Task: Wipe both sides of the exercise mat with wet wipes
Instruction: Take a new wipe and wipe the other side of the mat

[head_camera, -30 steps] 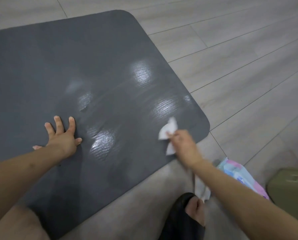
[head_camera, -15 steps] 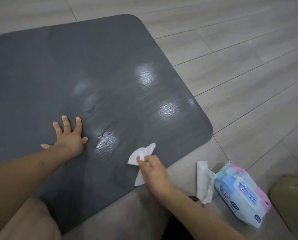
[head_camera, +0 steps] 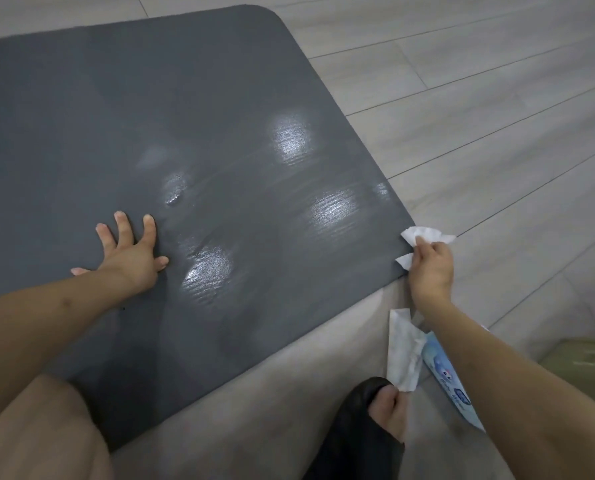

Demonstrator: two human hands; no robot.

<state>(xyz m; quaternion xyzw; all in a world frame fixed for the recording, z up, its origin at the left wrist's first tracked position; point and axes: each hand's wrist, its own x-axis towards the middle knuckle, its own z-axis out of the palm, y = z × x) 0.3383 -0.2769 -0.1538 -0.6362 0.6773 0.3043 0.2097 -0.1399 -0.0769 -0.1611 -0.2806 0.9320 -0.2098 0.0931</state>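
The mat (head_camera: 192, 133) is lying flat on the floor (head_camera: 496, 98), dark grey, with its rounded near-right corner pointing toward the person. Several wet patches (head_camera: 206, 271) are shining on its surface. The left hand (head_camera: 129, 252) is pressing palm-down on the mat, fingers spread and straight, left of the nearest patch. The right hand (head_camera: 429, 268) is sitting at the mat's near-right corner, fingers curled and pinching a crumpled white wipe (head_camera: 422, 235); the wipe is touching the corner's edge and partly overhanging the floor. Whether the wipe is pressing on the top face or only on the edge cannot be told. Behind the right forearm, a pack (head_camera: 448, 375) of wipes is lying on the floor, with one loose sheet (head_camera: 403, 351) sticking out of it toward the mat. A foot in a black slipper (head_camera: 354, 431) is resting just beside that sheet. At the right border, a green object (head_camera: 587, 362) is partly showing.
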